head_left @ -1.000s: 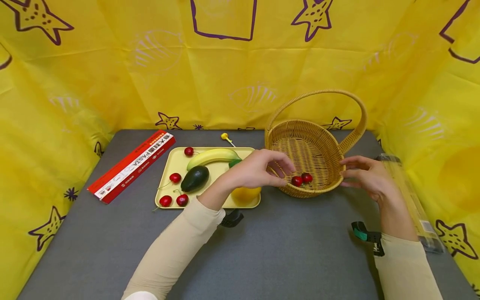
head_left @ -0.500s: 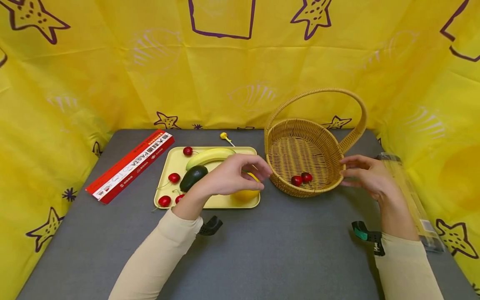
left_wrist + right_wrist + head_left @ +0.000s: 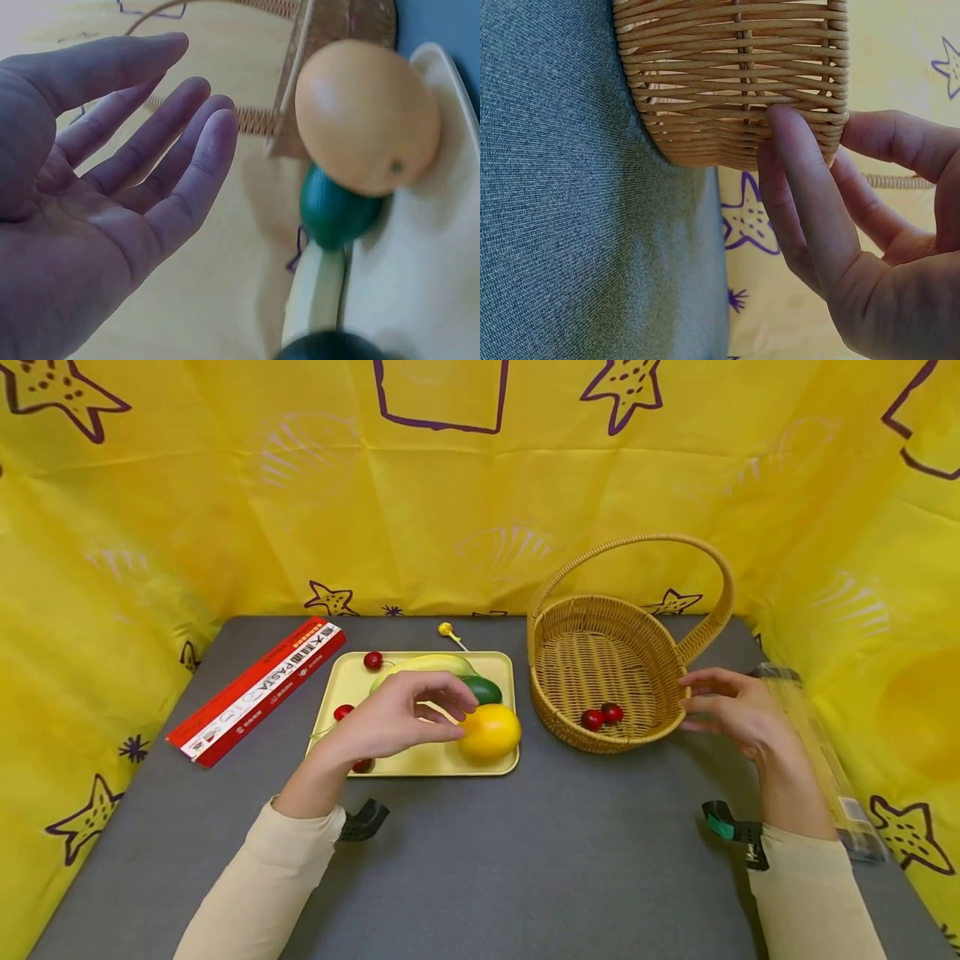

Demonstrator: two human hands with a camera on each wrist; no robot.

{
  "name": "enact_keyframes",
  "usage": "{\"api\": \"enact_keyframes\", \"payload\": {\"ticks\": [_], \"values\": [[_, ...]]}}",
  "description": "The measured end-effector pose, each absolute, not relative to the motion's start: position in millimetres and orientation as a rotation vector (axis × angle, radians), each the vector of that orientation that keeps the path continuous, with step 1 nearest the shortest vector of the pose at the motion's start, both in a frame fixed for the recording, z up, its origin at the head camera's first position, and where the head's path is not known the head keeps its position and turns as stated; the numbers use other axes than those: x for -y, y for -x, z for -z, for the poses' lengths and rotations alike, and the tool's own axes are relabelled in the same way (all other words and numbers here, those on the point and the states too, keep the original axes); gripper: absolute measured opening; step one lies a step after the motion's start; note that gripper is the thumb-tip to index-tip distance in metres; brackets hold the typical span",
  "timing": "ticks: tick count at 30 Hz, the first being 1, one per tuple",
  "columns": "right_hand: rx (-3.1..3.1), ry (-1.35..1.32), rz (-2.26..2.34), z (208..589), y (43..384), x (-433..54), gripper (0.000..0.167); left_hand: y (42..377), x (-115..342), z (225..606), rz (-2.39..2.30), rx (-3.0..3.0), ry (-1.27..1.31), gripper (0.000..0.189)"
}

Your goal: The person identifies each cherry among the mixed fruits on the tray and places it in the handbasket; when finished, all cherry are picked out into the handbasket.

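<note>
My left hand [image 3: 408, 714] hovers over the yellow tray [image 3: 390, 766], fingers loosely bent and holding nothing. Beside its fingertips lies a round yellow-orange fruit [image 3: 490, 732], with a green fruit [image 3: 482, 690] and a banana [image 3: 427, 665] behind. Cherries [image 3: 372, 661] sit along the tray's left side, some covered by the hand. A dark fruit [image 3: 330, 346] peeks in at the bottom of the left wrist view. My right hand [image 3: 738, 710] holds the right rim of a wicker basket [image 3: 735, 82], fingertips against its weave. Two cherries [image 3: 592, 719] lie inside the basket.
A red and white pasta box [image 3: 258, 689] lies slanted at the left. Behind the tray is a small yellow-headed stick [image 3: 447, 630]. A long clear package [image 3: 817, 752] lies at the table's right edge. Yellow patterned cloth [image 3: 420, 527] surrounds the grey table [image 3: 555, 852].
My left hand has moved left, from over the basket's near left rim to over the tray, uncovering the yellow-orange fruit. The right hand stays at the basket rim.
</note>
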State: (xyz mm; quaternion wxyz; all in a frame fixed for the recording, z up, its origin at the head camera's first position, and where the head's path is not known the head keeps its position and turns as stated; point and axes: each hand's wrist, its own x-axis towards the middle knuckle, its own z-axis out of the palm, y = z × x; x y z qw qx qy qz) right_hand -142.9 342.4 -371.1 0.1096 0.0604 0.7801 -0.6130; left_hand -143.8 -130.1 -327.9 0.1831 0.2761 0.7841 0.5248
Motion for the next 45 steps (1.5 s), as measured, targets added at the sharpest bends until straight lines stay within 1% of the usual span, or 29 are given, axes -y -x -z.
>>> {"api": "enact_keyframes", "payload": {"ticks": [4,11,15,24,30,37,45], "values": [[-2.328,-0.168,1.761,370.3,143.1,-341.9,0.033,139.5,149.4,329.7,-1.455,-2.265,-0.722,0.028],[-2.363,-0.177,1.715,370.4,142.4,-340.5,0.039,135.0,182.1,339.6,-1.409,-2.286,-0.659,0.028],[-2.324,-0.184,1.768,370.2,142.5,-340.6,0.037,133.3,202.1,346.4,-1.387,-2.285,-0.629,0.029],[-2.287,-0.186,1.831,369.5,143.3,-341.9,0.036,134.5,242.1,358.2,-1.346,-2.314,-0.701,0.028],[-2.276,-0.187,1.829,370.5,142.5,-342.5,0.036,140.3,254.0,365.1,-1.352,-2.292,-0.71,0.028],[-2.224,-0.191,1.905,371.6,142.2,-344.1,0.032,142.1,259.9,366.1,-1.247,-2.361,-0.602,0.027],[-2.23,-0.19,1.884,372.0,143.4,-343.2,0.034,142.0,264.3,369.4,-1.176,-2.396,-0.539,0.025]]}}
